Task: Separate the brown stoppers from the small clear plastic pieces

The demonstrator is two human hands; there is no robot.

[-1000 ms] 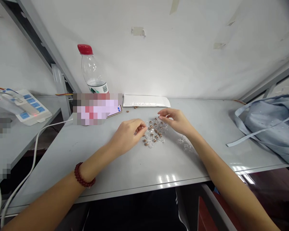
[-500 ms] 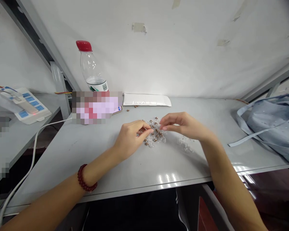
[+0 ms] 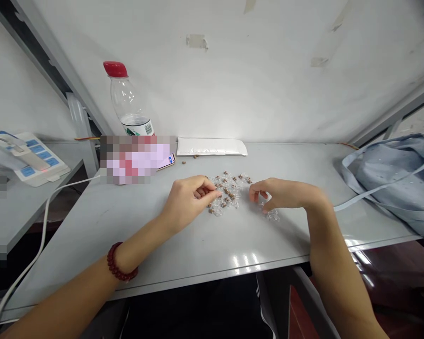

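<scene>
A loose pile of small clear bottles with brown cork stoppers lies mid-table. At its left edge is my left hand, thumb and fingertips pinched together; whatever is between them is too small to make out. To the right lies a smaller group of clear pieces, on which I see no brown stoppers. My right hand is over this group, fingers curved down and thumb apart from them, with nothing visible in its grasp. It partly covers the clear pieces.
Behind the pile lies a white padded strip, with a few brown bits nearby. A red-capped bottle and a phone are at the back left. A power strip is far left, a blue-grey bag right.
My right hand has moved right and slightly down, from the corked pile to the clear pieces. My left hand stays pinched at the pile's left edge. The view has shifted slightly.
</scene>
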